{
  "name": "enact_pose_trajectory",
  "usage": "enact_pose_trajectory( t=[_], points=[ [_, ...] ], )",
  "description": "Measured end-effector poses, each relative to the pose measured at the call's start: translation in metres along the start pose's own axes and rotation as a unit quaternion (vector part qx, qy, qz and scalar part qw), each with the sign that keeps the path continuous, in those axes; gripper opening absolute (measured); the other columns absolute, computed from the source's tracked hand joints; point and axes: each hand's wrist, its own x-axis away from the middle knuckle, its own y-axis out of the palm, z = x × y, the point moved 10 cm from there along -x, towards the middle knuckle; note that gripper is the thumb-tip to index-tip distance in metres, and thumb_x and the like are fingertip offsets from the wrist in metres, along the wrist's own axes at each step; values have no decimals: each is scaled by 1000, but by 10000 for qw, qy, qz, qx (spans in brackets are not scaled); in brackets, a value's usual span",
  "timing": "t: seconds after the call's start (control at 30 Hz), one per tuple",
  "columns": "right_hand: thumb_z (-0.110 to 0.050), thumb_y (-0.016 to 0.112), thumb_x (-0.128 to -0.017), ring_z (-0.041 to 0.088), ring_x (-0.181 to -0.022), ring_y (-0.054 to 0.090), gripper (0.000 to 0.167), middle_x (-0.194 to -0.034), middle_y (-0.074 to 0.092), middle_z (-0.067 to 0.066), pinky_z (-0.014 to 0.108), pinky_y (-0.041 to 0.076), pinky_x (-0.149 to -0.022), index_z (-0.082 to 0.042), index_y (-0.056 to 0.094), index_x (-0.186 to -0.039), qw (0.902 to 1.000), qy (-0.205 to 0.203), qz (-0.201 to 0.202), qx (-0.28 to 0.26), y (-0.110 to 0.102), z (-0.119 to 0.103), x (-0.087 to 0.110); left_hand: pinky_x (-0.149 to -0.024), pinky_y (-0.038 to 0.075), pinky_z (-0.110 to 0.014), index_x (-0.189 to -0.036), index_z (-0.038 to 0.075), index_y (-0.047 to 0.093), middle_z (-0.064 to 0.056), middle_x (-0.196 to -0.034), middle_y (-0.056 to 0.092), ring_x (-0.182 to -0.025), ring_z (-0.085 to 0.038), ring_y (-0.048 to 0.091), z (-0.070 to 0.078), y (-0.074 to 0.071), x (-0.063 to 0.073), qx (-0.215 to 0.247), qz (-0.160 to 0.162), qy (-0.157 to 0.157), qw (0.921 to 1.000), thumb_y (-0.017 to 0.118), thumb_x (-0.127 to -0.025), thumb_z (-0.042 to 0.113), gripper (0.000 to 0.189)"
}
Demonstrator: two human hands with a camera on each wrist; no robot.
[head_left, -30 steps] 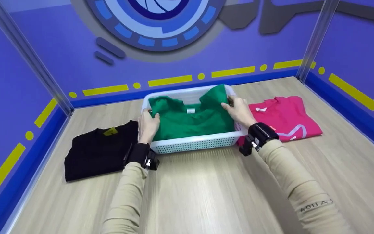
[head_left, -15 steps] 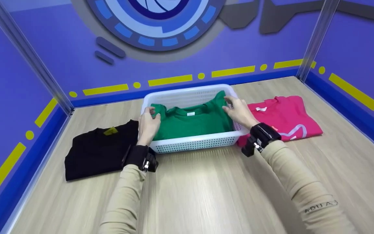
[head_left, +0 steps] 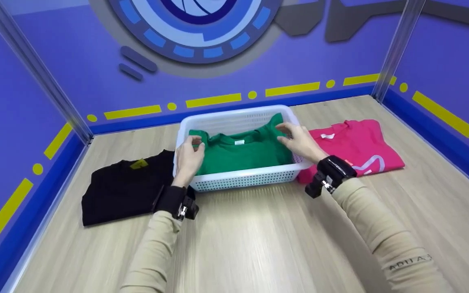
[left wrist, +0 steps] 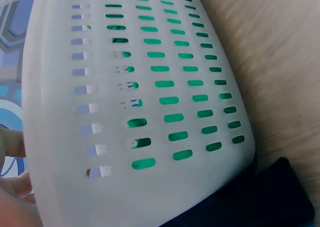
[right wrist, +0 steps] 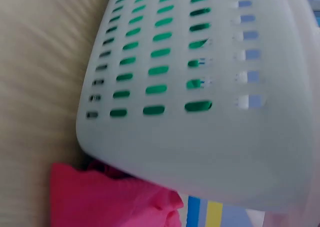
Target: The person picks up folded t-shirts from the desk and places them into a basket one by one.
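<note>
The left arm and right arm are held stretched forward in beige sleeves, black bands strapped round both wrists. The left hand is tilted rightward, the right hand leftward; on each, the fingers are loosely bent, spaced from the thumb.

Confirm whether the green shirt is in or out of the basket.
In: the green shirt lies within the white basket, and green shows through its side holes in both wrist views.
</note>
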Motion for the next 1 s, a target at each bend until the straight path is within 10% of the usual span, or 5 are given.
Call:
enact_pose_trajectory(
  t=[0.27,0.53,0.73,0.87,1.0],
  points=[
    [-12,56,-95,32,-122,55,36,-129,58,18,45,43,-105,-1,53,-129,9988,-127,-424,-206,10,-9,18,-94,47,-43,-115,-1,61,-20,-115,62,-109,-35,58,7,-21,15,-186,686,873,9936,54,-93,9,25],
    [-20,63,-92,27,-109,64,35,-116,67,15,45,50,-96,-5,59,-123,9876,-1284,-891,121,21,-37,47,-91,44,-47,-108,-5,62,-23,-106,63,-103,-39,57,-11,-57,29,-777,1481,1624,9724,54,-93,9,21],
    [-27,66,-90,20,-95,69,33,-102,73,7,38,55,-89,-8,64,-115,9775,-1749,-1104,415,30,-42,62,-86,43,-52,-110,-3,53,-23,-105,60,-102,-42,56,-67,-73,26,-857,1589,219,9833,40,-101,29,36],
    [-33,69,-86,14,-83,66,27,-93,74,3,32,56,-80,-11,69,-102,9754,-1832,-1028,666,33,-41,63,-99,34,-62,-129,2,44,-23,-132,50,-124,-46,42,-105,-61,25,-1387,618,-911,9842,31,-101,41,50],
    [-32,73,-83,11,-76,64,22,-86,74,1,26,54,-73,-13,70,-93,9781,-1781,-859,652,33,-38,62,-103,14,-77,-146,9,29,-23,-152,28,-137,-54,19,-123,-41,29,-1952,-509,-1206,9720,35,-98,42,58]
  ],
)
